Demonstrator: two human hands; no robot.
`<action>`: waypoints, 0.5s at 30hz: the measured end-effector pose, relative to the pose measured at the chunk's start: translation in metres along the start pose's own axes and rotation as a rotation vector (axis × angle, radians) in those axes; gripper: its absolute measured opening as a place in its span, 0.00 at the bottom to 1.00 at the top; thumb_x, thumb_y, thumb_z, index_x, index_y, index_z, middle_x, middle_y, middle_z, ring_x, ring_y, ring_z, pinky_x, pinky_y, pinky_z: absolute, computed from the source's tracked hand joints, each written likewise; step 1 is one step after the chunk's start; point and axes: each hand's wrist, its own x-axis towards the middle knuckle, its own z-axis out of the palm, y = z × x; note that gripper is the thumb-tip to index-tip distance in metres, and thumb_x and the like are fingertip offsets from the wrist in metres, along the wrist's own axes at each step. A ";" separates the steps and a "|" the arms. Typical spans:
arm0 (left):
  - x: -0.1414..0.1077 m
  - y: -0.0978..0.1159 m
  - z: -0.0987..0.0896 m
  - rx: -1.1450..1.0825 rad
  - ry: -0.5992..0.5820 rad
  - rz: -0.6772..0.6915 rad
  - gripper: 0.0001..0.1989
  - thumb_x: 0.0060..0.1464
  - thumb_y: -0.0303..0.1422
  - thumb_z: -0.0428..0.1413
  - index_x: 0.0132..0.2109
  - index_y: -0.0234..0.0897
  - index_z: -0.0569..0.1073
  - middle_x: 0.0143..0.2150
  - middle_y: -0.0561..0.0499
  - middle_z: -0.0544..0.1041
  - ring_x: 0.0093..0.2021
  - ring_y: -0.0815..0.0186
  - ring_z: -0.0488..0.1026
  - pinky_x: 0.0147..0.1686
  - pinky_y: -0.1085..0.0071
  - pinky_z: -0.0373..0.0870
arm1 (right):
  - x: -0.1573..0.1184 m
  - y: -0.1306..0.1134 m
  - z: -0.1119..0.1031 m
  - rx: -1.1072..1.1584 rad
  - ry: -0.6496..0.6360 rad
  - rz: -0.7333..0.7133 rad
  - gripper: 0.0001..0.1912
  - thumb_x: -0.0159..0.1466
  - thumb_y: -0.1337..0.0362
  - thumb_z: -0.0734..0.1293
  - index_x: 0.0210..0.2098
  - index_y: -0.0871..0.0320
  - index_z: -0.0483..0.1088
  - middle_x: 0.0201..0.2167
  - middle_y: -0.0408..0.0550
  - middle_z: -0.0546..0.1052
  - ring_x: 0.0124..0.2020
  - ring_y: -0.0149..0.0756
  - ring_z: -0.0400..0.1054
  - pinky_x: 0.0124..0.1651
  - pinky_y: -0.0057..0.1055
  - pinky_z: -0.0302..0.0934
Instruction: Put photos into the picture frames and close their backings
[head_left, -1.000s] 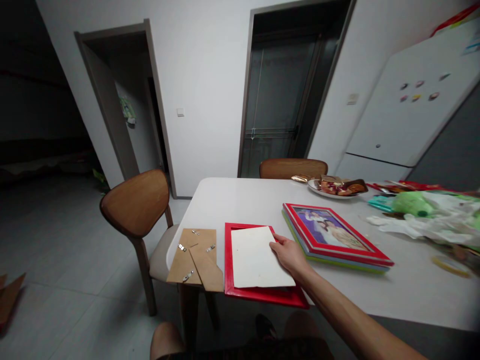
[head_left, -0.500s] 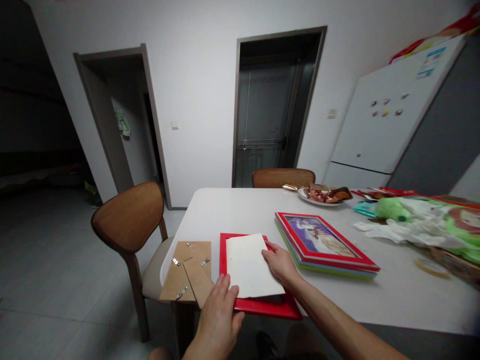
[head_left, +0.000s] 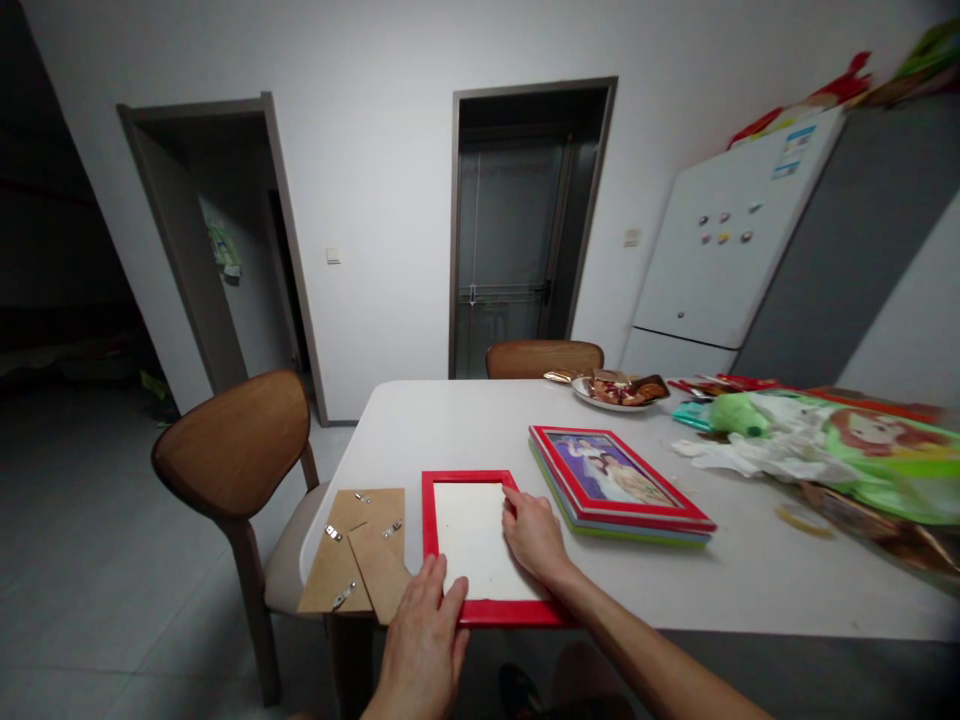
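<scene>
1. Nearest my camera, my left hand [head_left: 424, 630] lies with its fingers spread at the lower-left part of the red picture frame [head_left: 430, 510], pressing lightly, it seems, and gripping nothing that I can see.
2. My right hand [head_left: 536, 540] has its fingers curled, the index finger out to the upper-right inner edge; whether they pinch anything, I cannot tell.
3. Between both sets of fingers, the white sheet [head_left: 472, 550] lies within the frame's rim. I judge the step as fitting it into the opening; the next move would call for gentle, even pressure along the edges.
4. Left of my left fingers rests the brown backing board [head_left: 349, 505] with metal clips and a stand leg, apart from the frame.
5. Beyond my right fingers, to their right, a framed photo [head_left: 611, 468] tops a stack on the white tabletop [head_left: 442, 425].
6. Farther past them stands a plate [head_left: 619, 407] of food.
</scene>
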 end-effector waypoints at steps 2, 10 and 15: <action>0.000 0.001 0.000 0.014 -0.003 0.003 0.22 0.45 0.23 0.49 0.51 0.35 0.65 0.56 0.38 0.60 0.56 0.52 0.56 0.51 0.55 0.58 | -0.002 0.002 0.001 0.000 -0.023 -0.045 0.19 0.56 0.69 0.55 0.46 0.61 0.65 0.42 0.54 0.70 0.43 0.40 0.59 0.44 0.32 0.50; -0.001 0.002 -0.010 -0.031 -0.048 -0.050 0.25 0.43 0.23 0.49 0.52 0.34 0.62 0.57 0.39 0.58 0.57 0.54 0.53 0.52 0.53 0.55 | -0.011 -0.007 -0.013 -0.124 -0.151 -0.189 0.14 0.57 0.62 0.57 0.38 0.57 0.70 0.44 0.54 0.67 0.45 0.44 0.56 0.42 0.36 0.51; -0.012 -0.010 -0.021 -0.138 0.053 0.075 0.27 0.46 0.25 0.47 0.55 0.38 0.56 0.57 0.44 0.59 0.57 0.59 0.54 0.54 0.52 0.52 | -0.029 -0.025 -0.025 -0.023 -0.217 -0.345 0.21 0.52 0.56 0.63 0.45 0.55 0.66 0.50 0.53 0.63 0.50 0.45 0.53 0.49 0.39 0.47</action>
